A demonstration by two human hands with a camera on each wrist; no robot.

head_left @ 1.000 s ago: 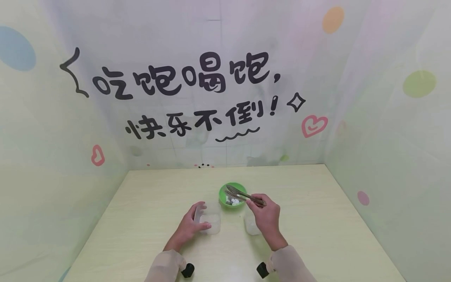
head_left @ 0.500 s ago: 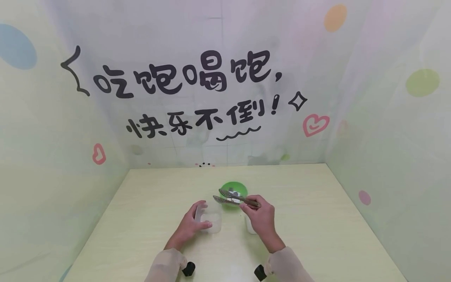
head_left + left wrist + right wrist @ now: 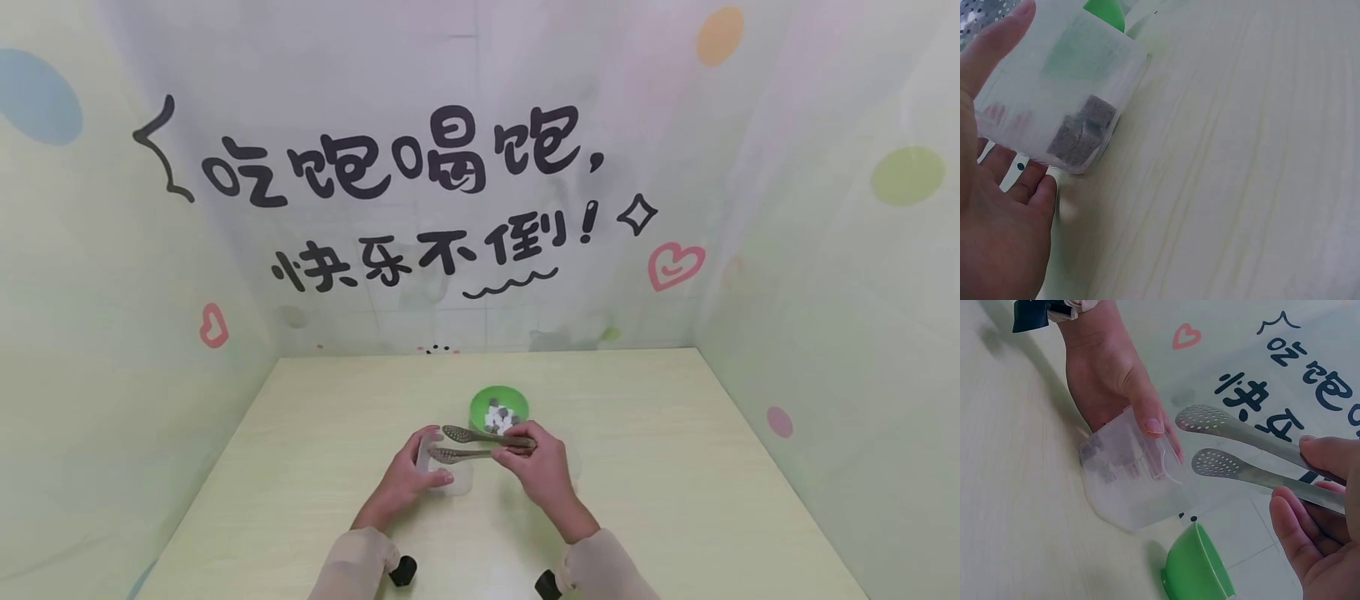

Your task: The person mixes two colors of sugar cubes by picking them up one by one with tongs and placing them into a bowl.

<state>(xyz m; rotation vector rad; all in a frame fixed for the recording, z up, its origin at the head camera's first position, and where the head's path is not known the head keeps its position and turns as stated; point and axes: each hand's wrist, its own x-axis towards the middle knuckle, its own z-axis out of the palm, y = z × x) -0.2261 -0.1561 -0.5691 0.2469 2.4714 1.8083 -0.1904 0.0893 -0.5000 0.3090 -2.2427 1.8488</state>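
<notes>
My left hand [image 3: 405, 479] holds a clear plastic box [image 3: 1066, 87] on the table, thumb on one side and fingers on the other. Several grey-brown cubes [image 3: 1079, 137] show through the box's wall at one corner. In my right hand [image 3: 543, 471] are metal tongs [image 3: 1229, 464] with perforated tips, gripped by the thumb and fingers. Their tips stand apart with nothing between them, over the box in the head view. Just behind the tongs sits a green bowl [image 3: 501, 397], holding several white and grey cubes [image 3: 501, 417].
A second clear container [image 3: 575, 464] stands on the right, mostly hidden behind my right hand. The pale wooden table [image 3: 660, 483] is enclosed by printed walls [image 3: 480, 83] at the back and both sides.
My right hand has carried the tongs from over the green bowl leftward and nearer, to the clear box; their tips have spread wider. My left hand keeps its place on the box.
</notes>
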